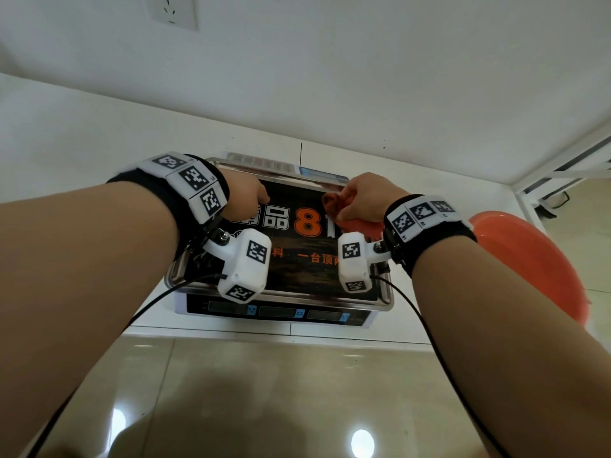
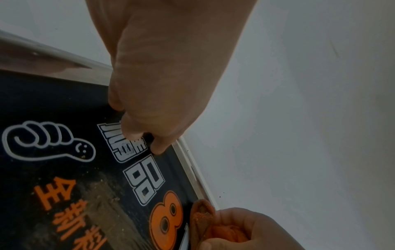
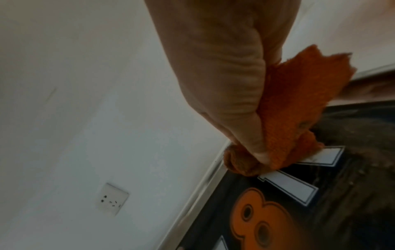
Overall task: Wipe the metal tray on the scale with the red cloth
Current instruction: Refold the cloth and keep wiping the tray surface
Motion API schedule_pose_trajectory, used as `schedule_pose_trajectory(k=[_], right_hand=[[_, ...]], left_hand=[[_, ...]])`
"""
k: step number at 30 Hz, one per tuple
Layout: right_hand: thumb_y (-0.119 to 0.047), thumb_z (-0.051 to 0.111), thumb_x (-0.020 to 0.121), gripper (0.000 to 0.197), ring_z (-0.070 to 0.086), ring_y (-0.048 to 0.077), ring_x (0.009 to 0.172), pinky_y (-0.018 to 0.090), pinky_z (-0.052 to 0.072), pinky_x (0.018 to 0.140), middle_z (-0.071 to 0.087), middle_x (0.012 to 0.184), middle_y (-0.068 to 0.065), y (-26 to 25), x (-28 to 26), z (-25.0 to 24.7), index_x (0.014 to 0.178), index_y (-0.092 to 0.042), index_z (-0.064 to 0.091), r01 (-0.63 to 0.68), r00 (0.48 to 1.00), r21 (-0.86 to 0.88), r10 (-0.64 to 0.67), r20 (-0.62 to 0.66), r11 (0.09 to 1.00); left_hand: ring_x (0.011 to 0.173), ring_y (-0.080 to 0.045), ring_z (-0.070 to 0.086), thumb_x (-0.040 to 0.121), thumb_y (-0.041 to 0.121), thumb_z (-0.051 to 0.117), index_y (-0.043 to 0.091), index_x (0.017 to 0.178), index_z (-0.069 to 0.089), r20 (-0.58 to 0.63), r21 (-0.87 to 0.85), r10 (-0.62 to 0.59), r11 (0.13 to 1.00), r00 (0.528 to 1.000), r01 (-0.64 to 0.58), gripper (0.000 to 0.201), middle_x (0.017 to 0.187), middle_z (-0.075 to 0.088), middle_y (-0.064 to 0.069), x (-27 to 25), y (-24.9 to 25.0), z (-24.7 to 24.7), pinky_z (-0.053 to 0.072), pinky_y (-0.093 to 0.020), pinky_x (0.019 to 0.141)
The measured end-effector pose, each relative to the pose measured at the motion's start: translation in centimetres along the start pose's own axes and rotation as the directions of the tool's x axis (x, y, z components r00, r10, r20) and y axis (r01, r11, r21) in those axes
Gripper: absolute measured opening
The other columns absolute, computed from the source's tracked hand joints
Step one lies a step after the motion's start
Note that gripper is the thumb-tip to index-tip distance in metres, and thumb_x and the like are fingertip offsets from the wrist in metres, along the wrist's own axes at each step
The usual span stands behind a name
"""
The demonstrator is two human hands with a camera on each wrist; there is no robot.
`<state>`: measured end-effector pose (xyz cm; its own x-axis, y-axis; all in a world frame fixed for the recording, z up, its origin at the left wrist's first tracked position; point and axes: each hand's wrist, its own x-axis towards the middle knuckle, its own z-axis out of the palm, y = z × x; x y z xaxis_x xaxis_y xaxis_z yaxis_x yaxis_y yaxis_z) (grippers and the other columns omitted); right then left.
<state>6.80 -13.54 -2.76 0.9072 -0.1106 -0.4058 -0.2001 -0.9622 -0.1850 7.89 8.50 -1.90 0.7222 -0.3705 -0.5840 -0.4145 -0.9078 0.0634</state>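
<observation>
A digital scale stands on a white counter and carries the metal tray. A black sticker with a big orange 8 covers the tray's floor. My right hand grips the bunched red cloth and presses it onto the far right part of the tray. In the right wrist view the thumb pins the cloth against the sticker by the tray's rim. My left hand sits on the far left part, holding nothing, its loosely curled fingertips on the sticker. Brownish dust streaks the tray's floor.
An orange plastic basin sits just right of the scale, beside my right forearm. A white wall with a socket rises right behind the counter. Shiny floor tiles lie below the counter's front edge. Black cables trail from both wrist cameras.
</observation>
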Motion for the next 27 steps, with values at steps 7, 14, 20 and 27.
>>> schedule_pose_trajectory(k=[7, 14, 20, 27], right_hand=[[-0.026, 0.070, 0.086, 0.028, 0.066, 0.026, 0.097, 0.030, 0.053, 0.076, 0.072, 0.103, 0.011, -0.5, -0.2, 1.4, 0.106, -0.006, 0.072, 0.003, 0.993, -0.070, -0.011, -0.115, 0.998], [-0.014, 0.070, 0.079, 0.022, 0.063, 0.019, 0.090, 0.022, 0.045, 0.059, 0.068, 0.097, 0.001, 1.1, 0.2, -0.5, 0.100, -0.018, 0.072, 0.006, 0.987, 0.056, 0.003, -0.163, 0.998], [-0.016, 0.064, 0.084, 0.018, 0.062, 0.026, 0.105, 0.039, 0.055, 0.090, 0.067, 0.108, 0.005, 2.1, -0.2, 0.2, 0.101, -0.015, 0.071, -0.046, 0.983, -0.065, 0.033, -0.181, 0.997], [-0.014, 0.076, 0.078, 0.017, 0.068, 0.020, 0.086, 0.027, 0.054, 0.063, 0.072, 0.093, 0.003, 1.3, -1.5, 0.4, 0.095, -0.019, 0.073, -0.065, 0.997, -0.012, 0.066, 0.050, 0.998]], left_hand=[[0.140, -0.020, 0.035, 0.097, 0.006, 0.035, 0.022, 0.150, 0.029, 0.011, -0.008, -0.002, 1.000, 1.000, 0.002, 0.055, 0.155, 0.030, 0.001, 0.2, -0.1, 0.1, 0.029, -0.028, 0.111], [0.141, -0.020, 0.033, 0.098, 0.005, 0.032, 0.021, 0.150, 0.026, 0.016, -0.009, -0.003, 1.000, 1.000, 0.003, 0.055, 0.156, 0.028, 0.001, 0.0, -0.1, 0.0, 0.026, -0.028, 0.112], [0.140, -0.021, 0.034, 0.097, 0.004, 0.032, 0.021, 0.151, 0.024, 0.016, 0.004, 0.001, 1.000, 1.000, -0.001, 0.057, 0.157, 0.025, 0.000, 0.1, 0.0, 0.2, 0.029, -0.027, 0.111], [0.142, -0.021, 0.030, 0.097, 0.001, 0.031, 0.019, 0.152, 0.020, 0.031, -0.016, -0.013, 1.000, 0.999, 0.013, 0.058, 0.158, 0.021, -0.001, -0.1, 0.3, 0.4, 0.025, -0.027, 0.113]])
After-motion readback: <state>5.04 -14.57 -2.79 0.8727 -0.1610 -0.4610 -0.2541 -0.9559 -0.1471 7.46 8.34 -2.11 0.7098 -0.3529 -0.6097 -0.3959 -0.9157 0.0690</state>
